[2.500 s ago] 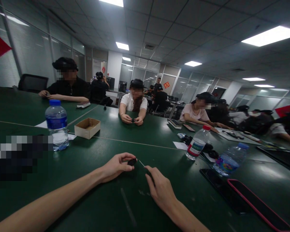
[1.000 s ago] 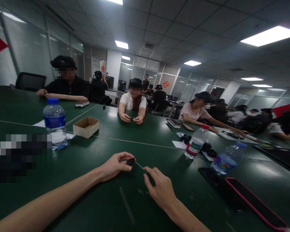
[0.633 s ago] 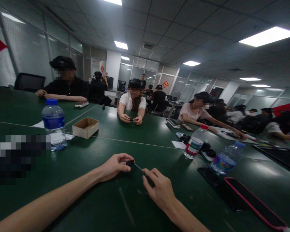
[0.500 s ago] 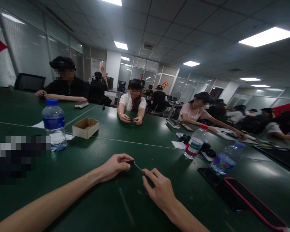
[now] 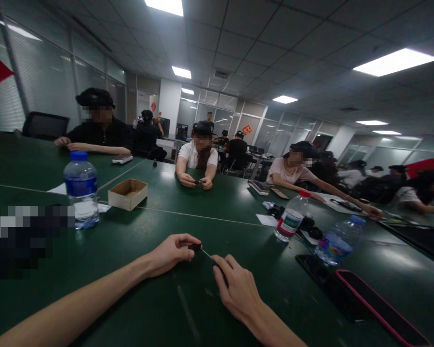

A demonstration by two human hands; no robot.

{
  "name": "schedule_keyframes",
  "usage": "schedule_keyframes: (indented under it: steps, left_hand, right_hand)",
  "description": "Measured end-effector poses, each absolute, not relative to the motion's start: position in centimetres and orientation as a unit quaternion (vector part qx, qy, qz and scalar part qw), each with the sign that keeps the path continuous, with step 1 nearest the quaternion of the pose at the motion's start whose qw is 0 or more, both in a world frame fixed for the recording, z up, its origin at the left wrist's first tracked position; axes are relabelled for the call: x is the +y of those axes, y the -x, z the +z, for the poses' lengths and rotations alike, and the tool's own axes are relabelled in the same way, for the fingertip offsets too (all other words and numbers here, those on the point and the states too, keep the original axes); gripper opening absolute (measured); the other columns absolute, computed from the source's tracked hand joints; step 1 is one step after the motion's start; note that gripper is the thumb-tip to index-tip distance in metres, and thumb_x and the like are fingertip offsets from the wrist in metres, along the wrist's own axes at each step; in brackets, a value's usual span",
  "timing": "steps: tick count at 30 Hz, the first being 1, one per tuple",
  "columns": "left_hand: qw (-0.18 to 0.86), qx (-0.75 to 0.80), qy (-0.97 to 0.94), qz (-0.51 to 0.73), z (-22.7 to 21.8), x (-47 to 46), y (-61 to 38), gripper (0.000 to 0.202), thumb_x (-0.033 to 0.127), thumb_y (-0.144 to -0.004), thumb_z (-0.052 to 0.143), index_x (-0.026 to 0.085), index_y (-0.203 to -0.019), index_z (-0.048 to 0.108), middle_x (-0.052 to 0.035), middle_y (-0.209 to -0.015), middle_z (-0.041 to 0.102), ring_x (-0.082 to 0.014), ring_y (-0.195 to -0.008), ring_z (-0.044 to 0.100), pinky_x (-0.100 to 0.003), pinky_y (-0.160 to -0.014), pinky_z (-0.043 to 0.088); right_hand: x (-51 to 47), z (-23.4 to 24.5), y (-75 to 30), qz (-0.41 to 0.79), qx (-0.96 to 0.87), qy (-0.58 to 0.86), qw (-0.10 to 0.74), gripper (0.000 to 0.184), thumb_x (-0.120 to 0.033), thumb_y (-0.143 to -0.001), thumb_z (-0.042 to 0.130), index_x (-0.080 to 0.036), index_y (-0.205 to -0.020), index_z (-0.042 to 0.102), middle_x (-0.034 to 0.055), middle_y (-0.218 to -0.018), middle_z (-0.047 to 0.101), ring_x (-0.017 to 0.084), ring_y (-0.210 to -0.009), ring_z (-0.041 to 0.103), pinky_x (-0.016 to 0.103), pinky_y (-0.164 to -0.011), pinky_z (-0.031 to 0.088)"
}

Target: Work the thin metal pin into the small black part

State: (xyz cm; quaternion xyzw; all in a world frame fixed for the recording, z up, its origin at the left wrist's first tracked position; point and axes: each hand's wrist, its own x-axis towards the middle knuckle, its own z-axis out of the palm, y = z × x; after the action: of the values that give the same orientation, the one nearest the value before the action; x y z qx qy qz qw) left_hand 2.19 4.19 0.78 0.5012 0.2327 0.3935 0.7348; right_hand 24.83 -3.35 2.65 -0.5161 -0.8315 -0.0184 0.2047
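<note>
My left hand [image 5: 175, 253] pinches a small black piece [image 5: 194, 247] between thumb and fingers; its exact kind is too small to tell. A thin metal shaft [image 5: 207, 252] runs from that piece to my right hand [image 5: 237, 285], which is closed around a slim screwdriver. Most of the dark screwdriver handle [image 5: 221, 273] is hidden by my fingers. The tip meets the black piece, or nearly so. Both hands are just above the dark green table [image 5: 148, 308].
An open cardboard box [image 5: 128, 196] and a blue-capped bottle [image 5: 81, 190] stand to the left. To the right are a red-capped bottle [image 5: 292, 217], another bottle [image 5: 340, 241], a black phone [image 5: 325, 284] and a pink-edged phone [image 5: 379, 308]. Several people sit around the table.
My hands barely move; the right fingers close a little more around the handle. Across the table at right, a person's arm reaches farther to the right.
</note>
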Motion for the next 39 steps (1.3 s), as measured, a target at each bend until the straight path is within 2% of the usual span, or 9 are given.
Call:
schedule_keyframes:
  steps: [5,10,14,17,19,24,31,39]
  left_hand:
    - [0.739,0.22,-0.501,0.394,0.2,4.6,-2.2,0.049,0.024,-0.063,0.084,0.015,-0.107,0.067,-0.0077,-0.108,0.062,-0.0103,-0.077,0.055,-0.024,-0.069,0.043]
    - [0.741,0.216,-0.493,0.401,-0.2,4.8,-2.1,0.048,0.023,-0.064,0.083,0.015,-0.108,0.066,-0.007,-0.106,0.063,-0.0101,-0.075,0.056,-0.024,-0.068,0.043]
    - [0.745,0.221,-0.492,0.392,0.3,4.5,-2.1,0.048,0.018,-0.061,0.084,0.015,-0.105,0.066,-0.0078,-0.108,0.064,-0.0132,-0.083,0.059,-0.027,-0.077,0.045]
    - [0.75,0.228,-0.505,0.361,0.8,4.3,-1.9,0.05,0.015,-0.058,0.085,0.015,-0.105,0.066,-0.0084,-0.107,0.065,-0.0185,-0.095,0.06,-0.032,-0.086,0.045]
    - [0.747,0.236,-0.52,0.339,1.0,4.2,-1.7,0.052,0.015,-0.056,0.085,0.015,-0.104,0.066,-0.0074,-0.104,0.065,-0.0199,-0.096,0.06,-0.034,-0.088,0.044]
    - [0.747,0.236,-0.547,0.295,0.9,4.3,-1.0,0.055,0.014,-0.054,0.086,0.016,-0.105,0.066,-0.0051,-0.101,0.065,-0.0189,-0.093,0.061,-0.032,-0.085,0.043]
    - [0.771,0.183,-0.553,0.257,0.4,4.8,-0.6,0.055,0.014,-0.052,0.088,0.015,-0.103,0.068,-0.0077,-0.103,0.068,-0.0154,-0.085,0.061,-0.024,-0.071,0.041]
    - [0.786,0.16,-0.546,0.244,0.3,5.0,-0.6,0.057,0.013,-0.05,0.089,0.015,-0.103,0.066,-0.0088,-0.106,0.068,-0.0159,-0.088,0.062,-0.023,-0.07,0.041]
  right_hand:
    - [-3.5,2.6,-24.7,-0.016,-0.831,0.512,0.216,0.031,-0.03,-0.099,0.038,-0.018,-0.125,0.049,0.0072,-0.098,0.06,0.016,-0.068,0.061,0.025,-0.056,0.046]
    - [-3.2,2.0,-25.0,-0.038,-0.846,0.482,0.226,0.031,-0.026,-0.101,0.034,-0.02,-0.127,0.049,0.0064,-0.096,0.061,0.014,-0.065,0.06,0.023,-0.052,0.043]
    - [-3.3,2.1,-25.2,-0.057,-0.846,0.476,0.231,0.032,-0.023,-0.1,0.036,-0.019,-0.128,0.051,0.0066,-0.094,0.062,0.014,-0.064,0.06,0.023,-0.052,0.042]
    - [-3.5,2.1,-25.4,-0.047,-0.855,0.461,0.234,0.031,-0.022,-0.098,0.037,-0.017,-0.124,0.054,0.0076,-0.091,0.063,0.014,-0.065,0.06,0.023,-0.054,0.043]
    - [-3.6,2.1,-25.5,-0.031,-0.863,0.445,0.236,0.03,-0.021,-0.098,0.038,-0.015,-0.119,0.057,0.0082,-0.089,0.063,0.014,-0.067,0.06,0.023,-0.057,0.045]
    - [-3.7,2.3,-25.8,0.01,-0.874,0.42,0.246,0.029,-0.02,-0.096,0.039,-0.013,-0.116,0.06,0.0088,-0.085,0.064,0.015,-0.067,0.059,0.024,-0.058,0.046]
    - [-4.0,2.7,-26.0,0.028,-0.888,0.377,0.263,0.027,-0.021,-0.096,0.041,-0.013,-0.11,0.063,0.0076,-0.081,0.065,0.015,-0.067,0.059,0.025,-0.058,0.043]
    - [-4.0,2.6,-25.8,0.021,-0.887,0.378,0.264,0.027,-0.022,-0.097,0.04,-0.014,-0.11,0.063,0.0071,-0.08,0.064,0.014,-0.065,0.058,0.024,-0.056,0.042]
